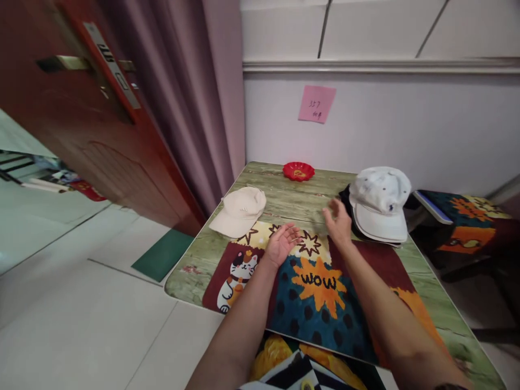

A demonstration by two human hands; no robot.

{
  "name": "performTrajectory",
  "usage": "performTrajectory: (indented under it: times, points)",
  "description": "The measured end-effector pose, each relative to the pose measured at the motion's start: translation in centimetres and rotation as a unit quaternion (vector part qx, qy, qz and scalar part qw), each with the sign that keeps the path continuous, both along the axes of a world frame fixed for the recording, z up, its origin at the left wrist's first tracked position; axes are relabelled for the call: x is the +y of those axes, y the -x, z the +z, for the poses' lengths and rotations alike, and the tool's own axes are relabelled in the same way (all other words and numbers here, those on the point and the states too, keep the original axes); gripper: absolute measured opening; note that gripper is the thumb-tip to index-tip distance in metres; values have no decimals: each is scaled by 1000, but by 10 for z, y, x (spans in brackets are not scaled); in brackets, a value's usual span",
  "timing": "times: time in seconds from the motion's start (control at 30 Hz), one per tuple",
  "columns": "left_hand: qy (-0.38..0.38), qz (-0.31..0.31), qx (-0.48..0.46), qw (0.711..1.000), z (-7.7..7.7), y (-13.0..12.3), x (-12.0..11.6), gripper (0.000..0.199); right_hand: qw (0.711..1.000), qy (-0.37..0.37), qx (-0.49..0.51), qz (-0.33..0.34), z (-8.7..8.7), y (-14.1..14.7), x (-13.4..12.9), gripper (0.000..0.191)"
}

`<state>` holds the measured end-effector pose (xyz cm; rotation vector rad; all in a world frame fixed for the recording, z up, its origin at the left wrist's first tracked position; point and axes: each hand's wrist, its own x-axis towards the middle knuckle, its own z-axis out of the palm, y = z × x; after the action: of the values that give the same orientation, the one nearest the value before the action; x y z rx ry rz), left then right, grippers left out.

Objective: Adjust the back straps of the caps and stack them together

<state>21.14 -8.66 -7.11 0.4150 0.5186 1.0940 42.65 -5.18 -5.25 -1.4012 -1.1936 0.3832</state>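
My left hand (283,243) is palm up over the patterned mat (284,319), fingers loosely curled and apart, holding nothing. My right hand (338,221) hovers above the far edge of the mat with thumb and fingers spread, near the stacked caps. On top of that stack sits a white baseball cap (381,195), its brim facing me; a dark cap partly shows beneath and to its left. A cream baseball cap (242,208) lies alone at the left of the table, brim toward the near left. Neither hand touches a cap.
A red scalloped dish (299,171) stands at the back of the green wood-grain table (190,271). A pink note (317,104) is on the wall. To the right is a stool (467,216) with a patterned cover; at left, an open door (101,124) and curtain.
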Motion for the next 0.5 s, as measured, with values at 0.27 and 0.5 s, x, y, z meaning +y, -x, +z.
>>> performTrajectory:
  times: [0.27, 0.5]
  points:
    - [-133, 97, 283, 945, 4, 20, -10, 37, 951, 64, 289, 91, -51, 86, 46, 41]
    - [-274, 210, 724, 597, 65, 119, 60, 66, 938, 64, 319, 117, -61, 87, 40, 38]
